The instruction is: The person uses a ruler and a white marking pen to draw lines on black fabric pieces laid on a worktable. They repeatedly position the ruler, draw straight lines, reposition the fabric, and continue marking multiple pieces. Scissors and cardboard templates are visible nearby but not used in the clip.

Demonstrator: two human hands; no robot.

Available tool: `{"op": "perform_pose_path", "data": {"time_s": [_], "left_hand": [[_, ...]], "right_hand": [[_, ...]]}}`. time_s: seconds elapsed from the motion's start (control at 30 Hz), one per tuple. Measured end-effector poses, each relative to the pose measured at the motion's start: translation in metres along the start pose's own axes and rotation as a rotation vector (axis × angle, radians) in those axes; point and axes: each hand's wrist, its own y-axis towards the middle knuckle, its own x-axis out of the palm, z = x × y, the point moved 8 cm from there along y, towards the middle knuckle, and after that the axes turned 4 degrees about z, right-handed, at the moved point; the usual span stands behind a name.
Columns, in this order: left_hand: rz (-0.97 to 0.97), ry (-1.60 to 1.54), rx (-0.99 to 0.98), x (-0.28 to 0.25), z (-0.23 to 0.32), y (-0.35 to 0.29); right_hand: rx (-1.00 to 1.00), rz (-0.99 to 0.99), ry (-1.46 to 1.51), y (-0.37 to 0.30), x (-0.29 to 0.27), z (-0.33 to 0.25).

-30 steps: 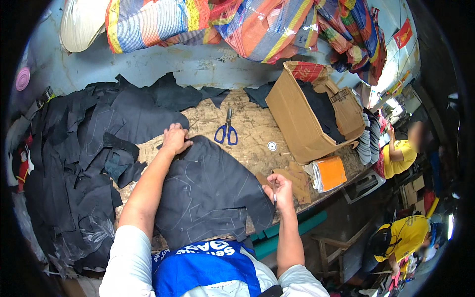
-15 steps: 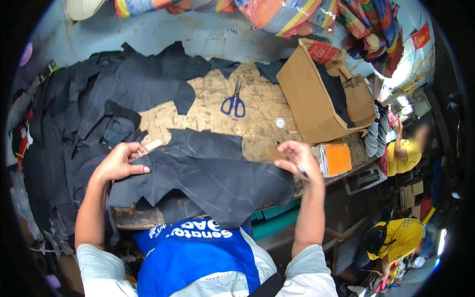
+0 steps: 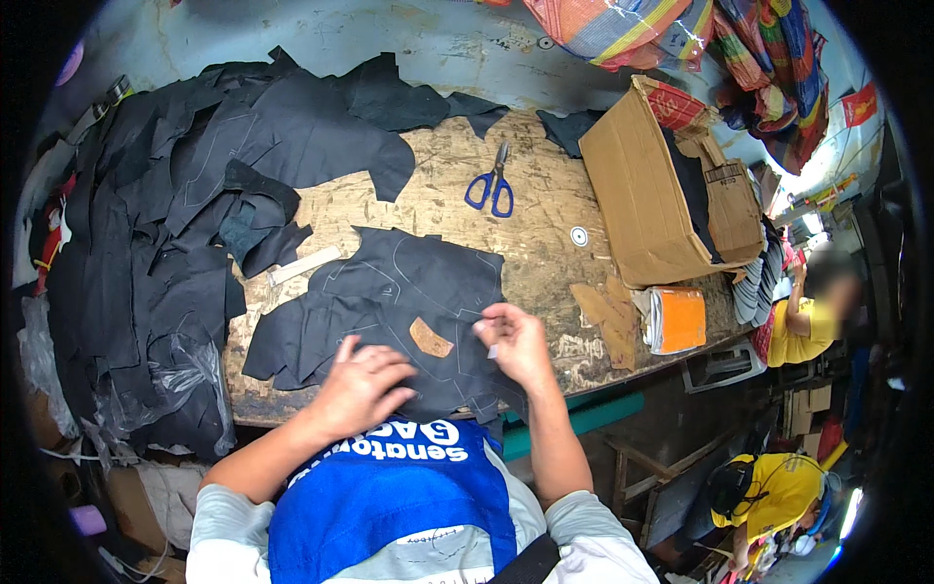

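Note:
A dark leather piece with pale drawn lines lies on the worktable before me, another dark piece overlapping its near side. On top rests a small brown curved template, untouched by either hand. My left hand is spread, its fingers over the near part of the leather, left of the template. Right of the template, my right hand has its fingers curled together around a slim pen, of which just a light tip shows. The fingers of that hand hover at or just above the leather; contact is unclear.
Scissors with blue handles lie farther back. A cardboard box stands at the right, near an orange-covered stack and brown templates. Dark leather is heaped at the left, beside a pale strip. Two people in yellow are at right.
The leather piece I held up by its edges now lies flat on the table. The small brown template has left my right hand and sits on it. Both hands have moved inward.

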Motion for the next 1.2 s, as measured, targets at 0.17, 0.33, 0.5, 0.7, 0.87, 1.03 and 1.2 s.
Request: {"op": "perform_pose_path", "data": {"time_s": [0.17, 0.33, 0.5, 0.7, 0.87, 1.03, 1.2], "left_hand": [[-0.272, 0.247, 0.055, 0.064, 0.010, 0.014], [-0.317, 0.222, -0.025, 0.074, -0.004, 0.007], [-0.293, 0.207, -0.043, 0.077, -0.008, 0.006], [-0.255, 0.196, -0.038, 0.078, -0.011, 0.009], [-0.268, 0.217, -0.032, 0.080, -0.014, 0.007], [-0.257, 0.181, -0.028, 0.080, -0.013, 0.007], [-0.308, 0.166, -0.046, 0.084, -0.014, 0.008]], "right_hand": [[-0.020, 0.105, 0.403, -0.004, -0.029, -0.004], [-0.057, 0.060, 0.371, -0.012, -0.007, -0.005], [-0.054, -0.092, 0.469, -0.011, 0.047, 0.005], [-0.181, -0.091, 0.343, 0.004, 0.059, -0.001], [-0.107, 0.139, 0.492, 0.020, 0.010, 0.002], [-0.154, 0.072, 0.385, 0.014, 0.009, 0.000], [-0.176, -0.135, 0.338, 0.002, 0.060, -0.001]]}}
